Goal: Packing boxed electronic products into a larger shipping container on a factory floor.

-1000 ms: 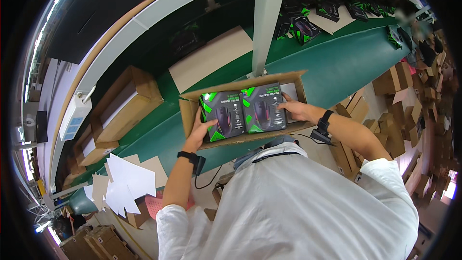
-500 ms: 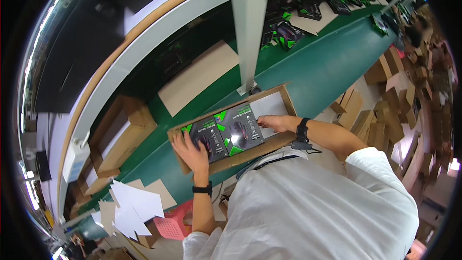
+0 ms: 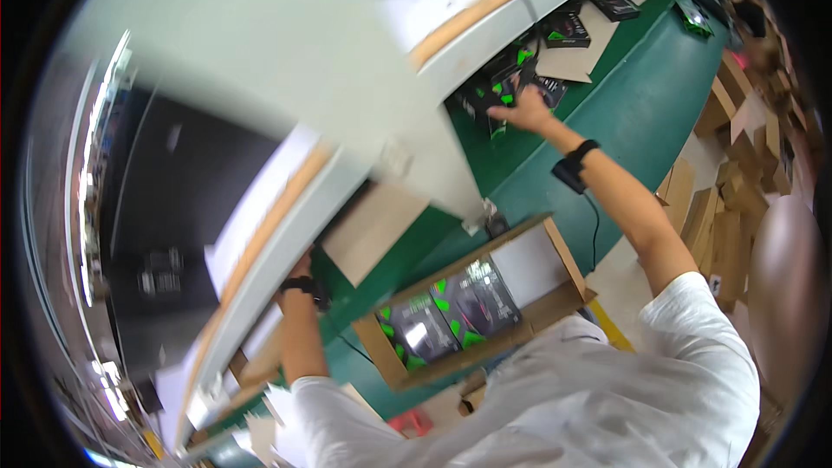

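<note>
My right hand [image 3: 525, 111] reaches out to the upper right over a group of black-and-green product boxes [image 3: 498, 91]. Its thumb and fingers are spread at the boxes, and no box is lifted in it. My left hand [image 3: 305, 265] extends under the shelf edge beside the cardboard sheet; its fingers are hidden. In front of my body an open cardboard carton [image 3: 485, 357] sits on the green bench. Two black-and-green boxes [image 3: 471, 305] with mouse pictures lie side by side in it, with a white sheet [image 3: 526, 264] in its right end.
A pale metal post [image 3: 407, 147] rises from the green bench [image 3: 598, 139] behind the carton. The cardboard sheet [image 3: 371, 227] lies left of its foot. More product boxes [image 3: 568, 30] are scattered farther right. Cardboard cartons [image 3: 728, 243] fill the floor at right.
Both hands have left the carton. My right hand has moved up and right to the loose boxes, my left hand leftward beneath the shelf. The view has shifted, with the post looming larger.
</note>
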`<state>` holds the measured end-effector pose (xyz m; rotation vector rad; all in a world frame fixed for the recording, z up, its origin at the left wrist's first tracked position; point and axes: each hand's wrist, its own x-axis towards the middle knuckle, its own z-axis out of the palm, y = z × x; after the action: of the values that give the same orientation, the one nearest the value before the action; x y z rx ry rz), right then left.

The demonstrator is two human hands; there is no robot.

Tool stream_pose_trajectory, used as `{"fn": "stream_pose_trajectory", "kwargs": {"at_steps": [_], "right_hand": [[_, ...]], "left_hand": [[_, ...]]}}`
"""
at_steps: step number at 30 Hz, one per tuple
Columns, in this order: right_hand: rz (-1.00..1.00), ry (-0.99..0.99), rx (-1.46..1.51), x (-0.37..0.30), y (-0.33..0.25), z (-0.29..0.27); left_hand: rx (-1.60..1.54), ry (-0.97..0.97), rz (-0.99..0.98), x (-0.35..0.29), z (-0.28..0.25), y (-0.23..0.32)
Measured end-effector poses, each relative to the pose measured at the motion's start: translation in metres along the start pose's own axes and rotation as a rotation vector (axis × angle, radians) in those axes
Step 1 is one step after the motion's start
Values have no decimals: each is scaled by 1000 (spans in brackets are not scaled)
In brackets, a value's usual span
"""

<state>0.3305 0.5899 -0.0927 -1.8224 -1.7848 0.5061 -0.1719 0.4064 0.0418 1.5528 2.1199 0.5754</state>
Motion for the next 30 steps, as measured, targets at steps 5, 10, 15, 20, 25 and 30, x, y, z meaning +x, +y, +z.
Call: {"fn": "stream_pose_trajectory", "kwargs": {"at_steps": [5,10,15,20,25,30], "right_hand": [[180,-400,13,-20,-45,14],[157,-148,261,-43,-41,39],[183,5,571,-61,-2,13],[465,-121,1148,-139,-11,-127],[354,-376,1434,-217,-36,-165],[422,-357,1384,-332,-41,-166]], "left_hand": [[-198,43,223,37,75,32],[-615,-32,447,88,105,80],[-834,-41,240,147,152,46],[-868,136,-184,96,125,-102],[-982,727,-156,47,79,-227],[-1004,386,-289,-62,-11,-88]]}}
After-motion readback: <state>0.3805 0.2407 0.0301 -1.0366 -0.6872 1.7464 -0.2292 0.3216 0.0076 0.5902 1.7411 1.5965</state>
